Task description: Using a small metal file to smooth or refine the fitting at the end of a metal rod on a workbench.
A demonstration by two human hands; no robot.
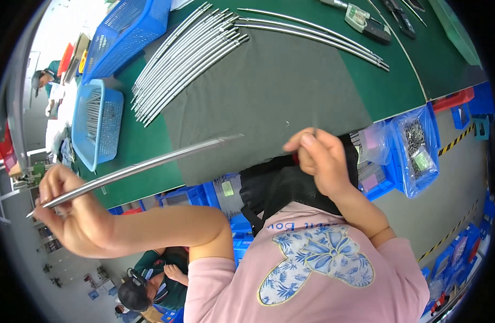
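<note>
My left hand (78, 215), at the left, has its fingers closed round one end of a long silvery metal rod (150, 162). The rod slants up to the right over the grey cloth (269, 102), its far tip blurred. My right hand (324, 161) is held in a pinch above the cloth's near edge. A faint, smeared thin shape stands above its fingertips; what it is I cannot make out. Beyond my hands, a row of several similar rods (185, 62) lies on the table's far left. A few more rods (317, 35) lie at the far middle.
On the left stand a light blue basket (110, 126) of thin metal parts and a darker blue basket (110, 48). A digital micrometer (363, 21) lies at the back right of the green table (392, 91). Blue bins (427, 177) sit below its right edge. Co-workers (145, 285) are at the left.
</note>
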